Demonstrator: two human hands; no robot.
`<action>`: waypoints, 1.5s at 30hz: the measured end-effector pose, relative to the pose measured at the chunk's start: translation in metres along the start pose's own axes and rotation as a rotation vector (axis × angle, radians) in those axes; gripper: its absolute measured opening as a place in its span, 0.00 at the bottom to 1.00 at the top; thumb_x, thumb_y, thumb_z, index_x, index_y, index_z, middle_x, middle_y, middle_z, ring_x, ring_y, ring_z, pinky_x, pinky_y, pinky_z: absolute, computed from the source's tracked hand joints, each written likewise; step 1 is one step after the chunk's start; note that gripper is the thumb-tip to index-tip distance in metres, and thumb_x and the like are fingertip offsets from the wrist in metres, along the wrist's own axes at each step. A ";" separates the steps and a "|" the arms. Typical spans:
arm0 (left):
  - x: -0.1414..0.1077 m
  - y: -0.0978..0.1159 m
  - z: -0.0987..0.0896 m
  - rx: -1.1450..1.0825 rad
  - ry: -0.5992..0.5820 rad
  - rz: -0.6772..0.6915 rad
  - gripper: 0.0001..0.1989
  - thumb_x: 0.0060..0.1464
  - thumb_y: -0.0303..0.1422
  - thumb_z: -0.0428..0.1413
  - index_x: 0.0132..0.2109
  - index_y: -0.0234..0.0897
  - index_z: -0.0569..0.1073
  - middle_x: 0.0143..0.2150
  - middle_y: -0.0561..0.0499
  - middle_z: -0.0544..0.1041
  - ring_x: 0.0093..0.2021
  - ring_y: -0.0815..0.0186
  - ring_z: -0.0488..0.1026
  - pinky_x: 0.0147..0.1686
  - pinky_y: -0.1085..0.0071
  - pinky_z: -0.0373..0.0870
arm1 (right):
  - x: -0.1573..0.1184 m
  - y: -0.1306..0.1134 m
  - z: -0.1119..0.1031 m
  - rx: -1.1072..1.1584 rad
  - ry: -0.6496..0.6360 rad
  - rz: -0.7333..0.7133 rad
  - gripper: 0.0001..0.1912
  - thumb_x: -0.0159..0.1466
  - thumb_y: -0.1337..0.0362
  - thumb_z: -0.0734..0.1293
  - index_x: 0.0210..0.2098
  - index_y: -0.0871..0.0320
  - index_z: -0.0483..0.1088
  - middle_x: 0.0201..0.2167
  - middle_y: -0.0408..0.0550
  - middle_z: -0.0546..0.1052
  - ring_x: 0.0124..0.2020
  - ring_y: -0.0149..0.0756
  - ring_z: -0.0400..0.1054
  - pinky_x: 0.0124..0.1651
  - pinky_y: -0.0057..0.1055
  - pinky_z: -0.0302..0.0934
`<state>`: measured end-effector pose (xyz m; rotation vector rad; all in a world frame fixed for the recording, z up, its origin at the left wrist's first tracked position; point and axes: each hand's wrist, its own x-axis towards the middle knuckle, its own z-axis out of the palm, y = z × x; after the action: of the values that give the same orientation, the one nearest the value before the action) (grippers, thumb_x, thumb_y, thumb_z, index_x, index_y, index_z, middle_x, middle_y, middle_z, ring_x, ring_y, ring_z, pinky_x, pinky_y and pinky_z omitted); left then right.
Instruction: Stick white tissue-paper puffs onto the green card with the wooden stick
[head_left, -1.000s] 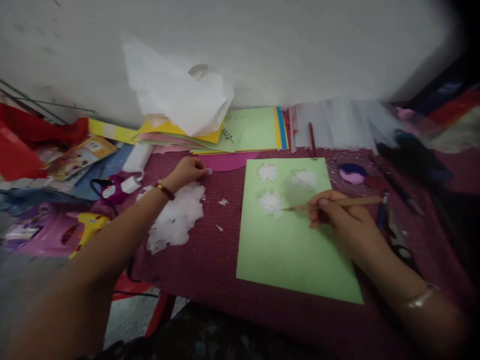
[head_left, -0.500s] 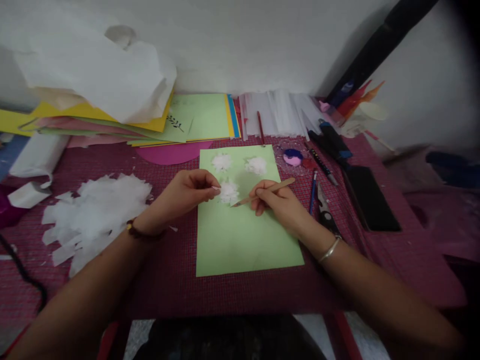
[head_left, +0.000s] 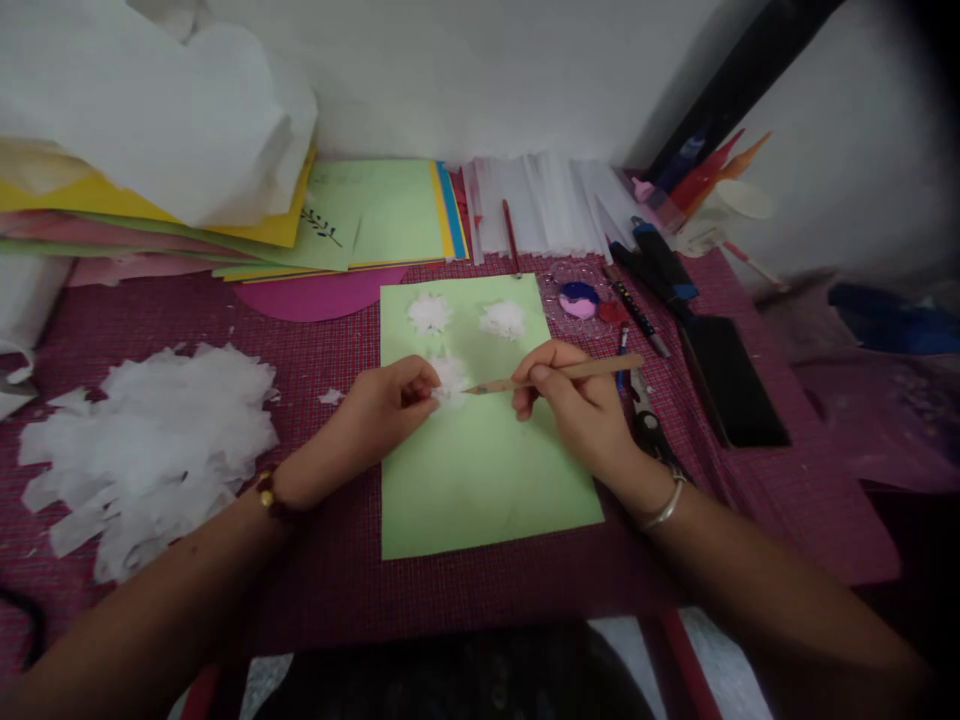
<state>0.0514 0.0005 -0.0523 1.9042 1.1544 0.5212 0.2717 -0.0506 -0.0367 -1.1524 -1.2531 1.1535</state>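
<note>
Pinched together, the fingers of your left hand (head_left: 397,400) have come across from the heap of paper bits (head_left: 165,430) to the lower white tuft (head_left: 450,374) on the green sheet (head_left: 487,480), though whether they hold a scrap can't be told. Your right hand (head_left: 577,400) grips the pencil (head_left: 491,385), its tip at the tuft's right side, so both hands now meet there.

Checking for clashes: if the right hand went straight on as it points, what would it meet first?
Led by its stick, the right hand would probably meet the lower white tuft first, then the left hand. Depth is unclear; the tip may already touch the tuft.
</note>
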 end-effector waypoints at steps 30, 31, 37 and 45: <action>0.003 0.000 -0.006 -0.295 0.188 -0.193 0.05 0.55 0.33 0.54 0.33 0.37 0.68 0.21 0.58 0.63 0.21 0.73 0.57 0.20 0.73 0.52 | -0.013 -0.001 0.003 -0.681 -0.363 -0.448 0.09 0.69 0.68 0.57 0.37 0.55 0.69 0.30 0.47 0.74 0.31 0.35 0.68 0.32 0.33 0.62; 0.003 -0.001 -0.006 -0.300 0.186 -0.191 0.05 0.55 0.33 0.54 0.33 0.37 0.68 0.21 0.58 0.63 0.21 0.73 0.57 0.20 0.73 0.52 | -0.013 -0.002 0.001 -0.523 -0.274 -0.371 0.09 0.69 0.67 0.58 0.36 0.55 0.69 0.29 0.45 0.74 0.30 0.34 0.68 0.33 0.33 0.63; 0.006 -0.005 -0.005 -0.344 0.184 -0.181 0.04 0.55 0.30 0.53 0.32 0.37 0.68 0.21 0.58 0.64 0.21 0.73 0.58 0.22 0.74 0.55 | 0.002 0.010 -0.008 0.135 0.014 0.099 0.08 0.67 0.62 0.62 0.32 0.56 0.69 0.21 0.39 0.74 0.22 0.29 0.68 0.28 0.29 0.63; -0.002 0.000 -0.004 -0.328 0.144 -0.162 0.02 0.54 0.28 0.52 0.36 0.37 0.69 0.25 0.56 0.67 0.22 0.72 0.61 0.23 0.74 0.58 | 0.005 0.013 -0.009 0.133 -0.015 0.170 0.08 0.65 0.61 0.65 0.31 0.55 0.71 0.21 0.40 0.74 0.22 0.29 0.68 0.27 0.27 0.62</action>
<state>0.0476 0.0005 -0.0495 1.4996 1.2191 0.7193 0.2806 -0.0448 -0.0493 -1.1688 -1.0887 1.3532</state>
